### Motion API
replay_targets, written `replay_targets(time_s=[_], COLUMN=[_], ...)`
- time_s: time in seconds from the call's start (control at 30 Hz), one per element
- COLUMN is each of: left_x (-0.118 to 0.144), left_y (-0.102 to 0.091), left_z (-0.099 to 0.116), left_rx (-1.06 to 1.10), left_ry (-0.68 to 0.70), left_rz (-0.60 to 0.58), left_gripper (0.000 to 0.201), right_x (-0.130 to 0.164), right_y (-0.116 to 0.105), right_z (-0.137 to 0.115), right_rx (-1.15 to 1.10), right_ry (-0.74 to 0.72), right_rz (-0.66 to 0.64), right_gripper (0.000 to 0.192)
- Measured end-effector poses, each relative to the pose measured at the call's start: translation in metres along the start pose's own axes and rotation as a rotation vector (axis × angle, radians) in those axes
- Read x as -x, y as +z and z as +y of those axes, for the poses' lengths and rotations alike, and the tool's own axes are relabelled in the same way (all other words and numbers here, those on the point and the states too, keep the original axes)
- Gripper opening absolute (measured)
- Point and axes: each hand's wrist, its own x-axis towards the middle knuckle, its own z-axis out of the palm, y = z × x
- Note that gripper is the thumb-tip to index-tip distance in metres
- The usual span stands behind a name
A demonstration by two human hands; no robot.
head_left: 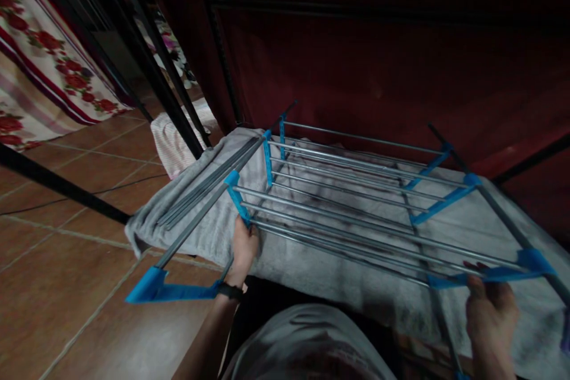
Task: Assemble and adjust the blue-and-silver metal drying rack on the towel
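Observation:
A rack of grey metal rods [338,219] with blue plastic brackets lies across a grey cloth in front of me. My left hand [244,244] is closed around the lower end of the left front blue bracket [238,199]. At the right, my right hand [490,303] grips the front blue bracket [494,274], its fingers curled over the edge. Long side poles run out past both ends of the rack. A blue corner piece [171,288] joins two poles beside my left wrist.
Several loose grey rods [207,187] lie on the grey cloth [200,231] at left. Black frame posts [155,71] stand around the padded surface. Behind hangs a dark red sheet [356,65]. A floral curtain [57,59] hangs over the tiled floor [66,267], where a cable runs.

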Motion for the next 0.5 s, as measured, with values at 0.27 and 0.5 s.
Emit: replay_targets(time_s=[0.27, 0.5], left_x=[0.002, 0.002], left_y=[0.009, 0.017], left_z=[-0.004, -0.006], left_rx=[-0.126, -0.195], left_ry=[0.019, 0.010], left_rz=[-0.062, -0.021], left_gripper=[0.033, 0.027], right_x=[-0.012, -0.021], right_y=[0.003, 0.008], right_z=[-0.014, -0.016], right_rx=[0.001, -0.024], right_ry=[0.031, 0.006], right_rz=[0.094, 0.115], right_gripper=[0.045, 0.037])
